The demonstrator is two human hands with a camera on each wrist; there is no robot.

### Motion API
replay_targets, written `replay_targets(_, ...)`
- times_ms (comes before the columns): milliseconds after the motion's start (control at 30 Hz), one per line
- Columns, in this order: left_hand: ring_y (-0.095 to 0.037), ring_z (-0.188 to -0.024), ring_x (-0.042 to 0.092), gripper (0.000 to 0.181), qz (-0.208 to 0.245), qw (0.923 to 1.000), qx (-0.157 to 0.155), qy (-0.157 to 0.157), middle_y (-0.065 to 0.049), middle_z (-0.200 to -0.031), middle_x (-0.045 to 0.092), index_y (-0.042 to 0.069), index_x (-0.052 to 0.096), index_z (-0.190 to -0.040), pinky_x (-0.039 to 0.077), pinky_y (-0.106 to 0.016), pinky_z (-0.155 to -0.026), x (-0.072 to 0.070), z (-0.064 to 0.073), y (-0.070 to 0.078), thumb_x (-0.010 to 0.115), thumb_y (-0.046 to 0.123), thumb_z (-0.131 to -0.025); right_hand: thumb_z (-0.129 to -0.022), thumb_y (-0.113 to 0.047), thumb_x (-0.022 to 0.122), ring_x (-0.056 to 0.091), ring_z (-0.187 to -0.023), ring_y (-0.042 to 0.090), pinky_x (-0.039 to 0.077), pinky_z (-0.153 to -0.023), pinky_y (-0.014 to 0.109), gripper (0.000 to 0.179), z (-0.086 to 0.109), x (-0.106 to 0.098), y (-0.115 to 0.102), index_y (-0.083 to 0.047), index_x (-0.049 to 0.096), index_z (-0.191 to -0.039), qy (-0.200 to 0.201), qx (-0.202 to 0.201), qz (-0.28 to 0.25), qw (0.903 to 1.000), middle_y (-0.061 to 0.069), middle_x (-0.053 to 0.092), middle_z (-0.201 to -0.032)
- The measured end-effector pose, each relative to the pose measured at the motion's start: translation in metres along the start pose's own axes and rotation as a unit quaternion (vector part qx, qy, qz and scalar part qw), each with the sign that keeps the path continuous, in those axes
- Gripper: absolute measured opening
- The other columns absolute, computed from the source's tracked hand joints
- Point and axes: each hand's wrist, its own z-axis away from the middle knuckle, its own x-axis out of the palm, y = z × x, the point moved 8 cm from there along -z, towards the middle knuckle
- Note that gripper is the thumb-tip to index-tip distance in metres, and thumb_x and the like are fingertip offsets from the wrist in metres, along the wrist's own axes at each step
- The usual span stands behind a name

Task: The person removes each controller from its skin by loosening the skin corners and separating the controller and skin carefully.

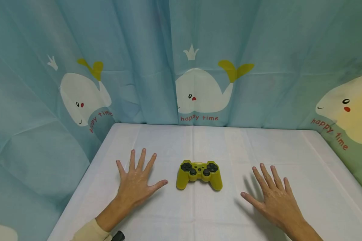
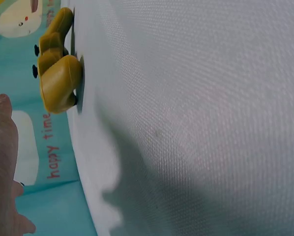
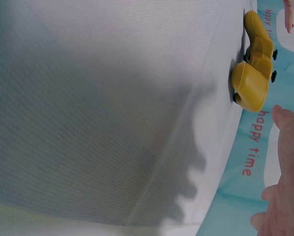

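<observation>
A yellow-green game controller (image 1: 199, 166) with black sticks and a black direction pad lies on the white table, its two grips pointing toward me. My left hand (image 1: 135, 184) is to its left, palm down with fingers spread, holding nothing. On the other side, farther off, my right hand (image 1: 277, 201) hovers over the cloth, also spread and bare. Neither hand touches the controller. The left wrist view shows the controller (image 2: 58, 81) from the side, beyond the thumb. From the right wrist the controller (image 3: 252, 83) appears near the thumb too.
A white cloth (image 1: 196, 214) with fold creases covers the table. Blue curtains (image 1: 151, 90) printed with white whales and "happy time" hang behind the table and at both sides. A dark object (image 1: 118, 236) shows by the left sleeve.
</observation>
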Motion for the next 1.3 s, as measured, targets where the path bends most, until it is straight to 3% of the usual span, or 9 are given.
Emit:
replay_targets(200, -0.048, -0.149, 0.015, 0.100, 0.064, 0.9966, -0.013, -0.051, -0.022, -0.161, 0.030, 0.012, 0.038, -0.158, 0.006, -0.078, -0.106, 0.008, -0.002, 0.006, 0.054, 0.079, -0.086, -0.091, -0.071, 0.057, 0.015, -0.149, 0.045, 0.013, -0.110, 0.071, 0.096, -0.002, -0.001, -0.007, -0.007, 0.034, -0.158, 0.000, -0.007, -0.026, 0.9996, 0.021, 0.025, -0.163)
replay_targets(300, -0.044, -0.143, 0.033, 0.096, 0.162, 0.9790, -0.041, -0.117, -0.022, -0.154, 0.042, 0.006, 0.039, -0.156, 0.025, -0.070, -0.108, 0.018, -0.006, 0.015, 0.052, 0.075, -0.091, -0.094, -0.067, 0.057, 0.030, -0.141, 0.048, 0.021, -0.110, 0.068, 0.089, -0.008, 0.000, -0.020, -0.004, 0.039, -0.155, -0.012, -0.015, -0.061, 0.9979, 0.024, 0.036, -0.156)
replay_targets(400, -0.038, -0.133, 0.049, 0.087, 0.302, 0.9343, -0.079, -0.172, -0.019, -0.143, 0.054, 0.001, 0.041, -0.153, 0.039, -0.060, -0.104, 0.027, -0.015, 0.026, 0.051, 0.067, -0.097, -0.097, -0.063, 0.056, 0.040, -0.135, 0.048, 0.030, -0.107, 0.066, 0.083, -0.020, 0.003, -0.035, -0.004, 0.042, -0.153, -0.043, -0.013, -0.117, 0.9921, 0.024, 0.045, -0.150)
replay_targets(500, -0.033, -0.121, 0.059, 0.077, 0.433, 0.8719, -0.107, -0.203, -0.019, -0.134, 0.061, -0.004, 0.041, -0.151, 0.048, -0.053, -0.097, 0.034, -0.023, 0.039, 0.052, 0.055, -0.103, -0.099, -0.059, 0.057, 0.047, -0.132, 0.042, 0.038, -0.102, 0.064, 0.077, -0.032, 0.010, -0.048, -0.005, 0.044, -0.151, -0.074, -0.003, -0.190, 0.9789, 0.020, 0.051, -0.145)
replay_targets(567, -0.032, -0.115, 0.062, 0.071, 0.489, 0.8381, -0.114, -0.212, -0.022, -0.131, 0.061, -0.010, 0.040, -0.149, 0.053, -0.047, -0.090, 0.038, -0.028, 0.046, 0.053, 0.046, -0.105, -0.100, -0.055, 0.058, 0.049, -0.132, 0.038, 0.041, -0.102, 0.060, 0.073, -0.038, 0.015, -0.054, -0.005, 0.045, -0.151, -0.088, 0.004, -0.240, 0.9667, 0.017, 0.054, -0.143)
replay_targets(667, -0.030, -0.110, 0.064, 0.065, 0.525, 0.8126, -0.127, -0.220, -0.024, -0.129, 0.062, -0.014, 0.042, -0.146, 0.056, -0.042, -0.083, 0.044, -0.032, 0.053, 0.055, 0.036, -0.105, -0.102, -0.046, 0.059, 0.055, -0.125, 0.033, 0.045, -0.099, 0.054, 0.067, -0.046, 0.022, -0.062, -0.001, 0.045, -0.150, -0.104, 0.010, -0.305, 0.9466, 0.015, 0.058, -0.138)
replay_targets(767, -0.030, -0.109, 0.065, 0.062, 0.528, 0.8085, -0.137, -0.222, -0.024, -0.128, 0.063, -0.016, 0.045, -0.142, 0.057, -0.041, -0.081, 0.047, -0.033, 0.056, 0.059, 0.030, -0.103, -0.105, -0.042, 0.056, 0.060, -0.118, 0.031, 0.047, -0.097, 0.051, 0.064, -0.052, 0.029, -0.067, 0.002, 0.045, -0.149, -0.117, 0.027, -0.342, 0.9319, 0.015, 0.062, -0.133)
replay_targets(1033, -0.020, -0.092, 0.062, 0.052, 0.529, 0.8129, -0.123, -0.209, -0.022, -0.122, 0.066, -0.018, 0.050, -0.136, 0.054, -0.034, -0.071, 0.048, -0.040, 0.064, 0.059, 0.021, -0.103, -0.107, -0.035, 0.053, 0.059, -0.120, 0.035, 0.047, -0.098, 0.052, 0.057, -0.062, 0.036, -0.070, 0.007, 0.048, -0.145, -0.134, 0.048, -0.391, 0.9096, 0.019, 0.064, -0.127)
replay_targets(1300, -0.015, -0.074, 0.056, 0.042, 0.537, 0.8138, -0.121, -0.187, -0.021, -0.115, 0.068, -0.020, 0.053, -0.132, 0.051, -0.032, -0.066, 0.052, -0.040, 0.061, 0.057, 0.012, -0.104, -0.103, -0.030, 0.061, 0.063, -0.115, 0.031, 0.049, -0.097, 0.048, 0.056, -0.068, 0.044, -0.070, 0.011, 0.051, -0.140, -0.127, 0.055, -0.416, 0.8988, 0.017, 0.067, -0.122)
